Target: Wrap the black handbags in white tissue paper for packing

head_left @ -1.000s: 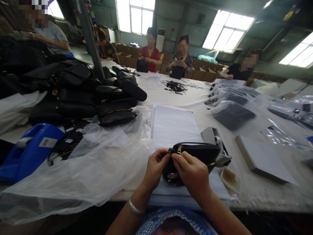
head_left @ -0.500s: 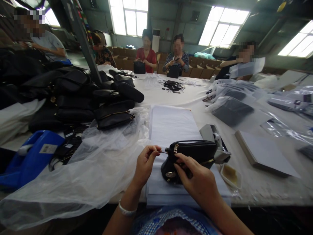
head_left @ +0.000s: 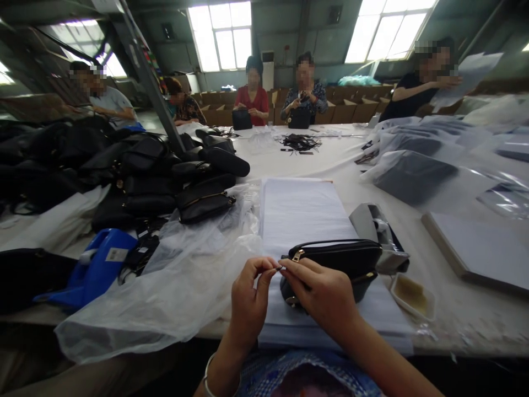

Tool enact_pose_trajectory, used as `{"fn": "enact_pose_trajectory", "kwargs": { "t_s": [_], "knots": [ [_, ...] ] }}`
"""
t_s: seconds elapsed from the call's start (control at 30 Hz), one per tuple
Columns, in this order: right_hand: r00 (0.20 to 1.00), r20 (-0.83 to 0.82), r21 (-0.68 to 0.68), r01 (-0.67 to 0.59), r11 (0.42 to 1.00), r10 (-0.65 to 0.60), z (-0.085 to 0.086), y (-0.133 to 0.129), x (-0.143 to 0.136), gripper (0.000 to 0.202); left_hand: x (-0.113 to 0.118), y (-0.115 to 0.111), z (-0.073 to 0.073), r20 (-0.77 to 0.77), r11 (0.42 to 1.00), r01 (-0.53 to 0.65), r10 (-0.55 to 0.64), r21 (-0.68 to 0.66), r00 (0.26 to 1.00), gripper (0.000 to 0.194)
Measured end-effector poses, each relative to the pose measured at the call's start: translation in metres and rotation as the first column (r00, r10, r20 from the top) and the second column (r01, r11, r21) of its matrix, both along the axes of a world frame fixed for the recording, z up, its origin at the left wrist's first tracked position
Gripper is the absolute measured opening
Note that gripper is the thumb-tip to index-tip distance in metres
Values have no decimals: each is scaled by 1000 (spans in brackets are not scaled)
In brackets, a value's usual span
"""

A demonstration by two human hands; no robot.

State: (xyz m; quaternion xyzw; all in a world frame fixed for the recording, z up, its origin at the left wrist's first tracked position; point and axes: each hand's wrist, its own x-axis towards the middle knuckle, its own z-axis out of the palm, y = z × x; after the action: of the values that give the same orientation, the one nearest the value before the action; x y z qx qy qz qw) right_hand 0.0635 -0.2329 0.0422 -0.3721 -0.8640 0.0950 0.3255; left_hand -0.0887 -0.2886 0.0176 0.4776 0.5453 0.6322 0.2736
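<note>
The black bag (head_left: 347, 256) is set on the white paper (head_left: 281, 331). Over that paper, a thin dark strand (head_left: 278, 268) is pinched by the left hand (head_left: 250, 292) and met by the right hand (head_left: 322, 286), whose grip cannot be told; light tension is best kept.

"What sort of place is this?"

"A factory workshop, I'd say: one long bench (head_left: 261, 159), shared by several people (head_left: 259, 101), with black bags (head_left: 149, 190) heaped along it."

"And behind them?"

"Open cardboard boxes (head_left: 346, 111) in rows, then plain greenish walls (head_left: 278, 34) with tall windows (head_left: 225, 48) (the panes glare white), and a grey post rising (head_left: 153, 82) beside the heap."
</note>
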Motion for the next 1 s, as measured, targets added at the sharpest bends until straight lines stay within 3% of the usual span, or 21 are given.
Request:
{"fn": "enact_pose_trajectory", "kwargs": {
  "t_s": [0.23,0.37,0.43,0.8,1.0],
  "knots": [
    [999,-32,-56,-16,998,14,0,0,6,20,9,2,-2,56,997,-53,55,-50,997,11],
    [1000,-25,-54,-3,999,2,-1,0,7,19,15,4,-5,102,999,-14,18,-41,995,42],
    [1000,-17,-50,-6,999,5,-1,0,7,19,18,5,-4,68,998,-40,42,-41,997,48],
    [999,-35,-20,-8,1000,8,-5,3,8,20,14,5,-2,-52,994,-106,104,-33,993,35],
    [997,-80,-5,-10,1000,9,-8,4,9,18,11,8,-6,-246,999,-37,29,-26,969,30]
  ]
}}
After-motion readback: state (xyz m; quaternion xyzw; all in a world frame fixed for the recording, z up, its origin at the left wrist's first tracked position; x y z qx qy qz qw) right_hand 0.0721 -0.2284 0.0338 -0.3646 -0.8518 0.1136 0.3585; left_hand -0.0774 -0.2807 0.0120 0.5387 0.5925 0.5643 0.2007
